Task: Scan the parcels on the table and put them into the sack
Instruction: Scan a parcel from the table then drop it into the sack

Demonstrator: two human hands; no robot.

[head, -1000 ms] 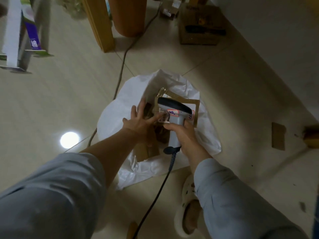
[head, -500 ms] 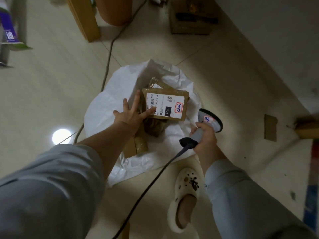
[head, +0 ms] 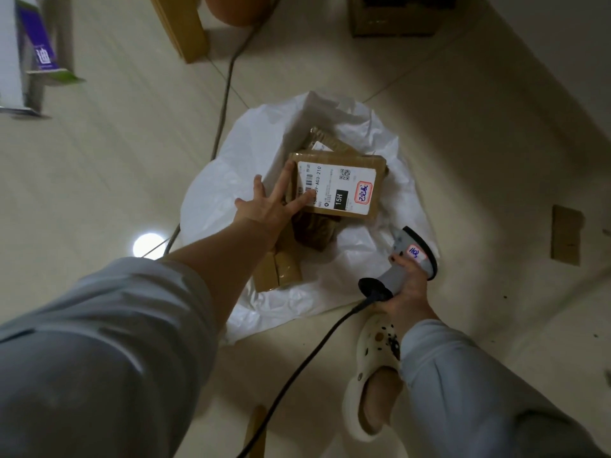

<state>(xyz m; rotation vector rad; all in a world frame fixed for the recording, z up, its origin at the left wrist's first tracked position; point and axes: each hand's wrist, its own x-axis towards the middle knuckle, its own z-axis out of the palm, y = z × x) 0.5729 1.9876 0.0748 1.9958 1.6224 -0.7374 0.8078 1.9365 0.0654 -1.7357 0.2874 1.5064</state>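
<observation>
Left hand (head: 264, 209) over the white sack (head: 231, 180), fingers straight and spread, tips resting on the left end of the labelled parcel (head: 337, 186) (label up, marked 15H); no finger curls round it; parcel lies atop other brown parcels (head: 277, 269) in the sack's open mouth; right hand (head: 408, 289) wrapped round the handle of the grey scanner (head: 410, 259), just beside the sack's right edge; black cable (head: 297, 368) trails from the scanner's base.

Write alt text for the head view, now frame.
A left hand, fingers spread straight, touches a labelled brown parcel lying atop other parcels in an open white sack on the floor. The right hand grips a corded scanner near the sack's edge.
</observation>
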